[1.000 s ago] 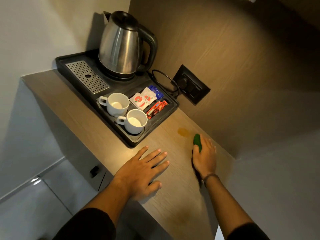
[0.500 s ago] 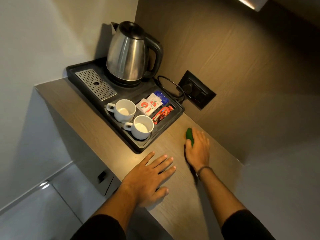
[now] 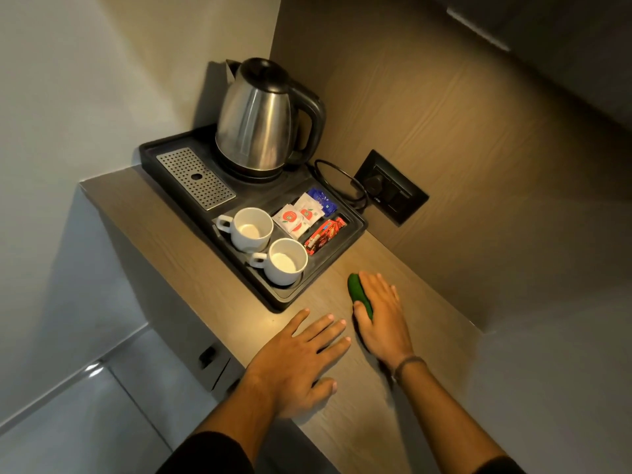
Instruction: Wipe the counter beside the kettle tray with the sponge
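- Right hand [image 3: 381,314] is pressed flat over the green sponge [image 3: 358,292], fingers together; left hand [image 3: 297,362] is laid flat, fingers spread, holding nothing.
- Wood-grain counter [image 3: 178,248] is set in a corner, a wood panel behind it and a wall socket [image 3: 391,186] beside the kettle tray [image 3: 150,155].
- One kettle [image 3: 260,121] and two white cups [image 3: 251,229] are counted on the tray.
- Sponge is seen near the tray's corner, poking out beyond the thumb.

Left hand [image 3: 297,362] lies flat, fingers [image 3: 321,331] spread; right hand [image 3: 382,314] presses palm-down, wrist straight
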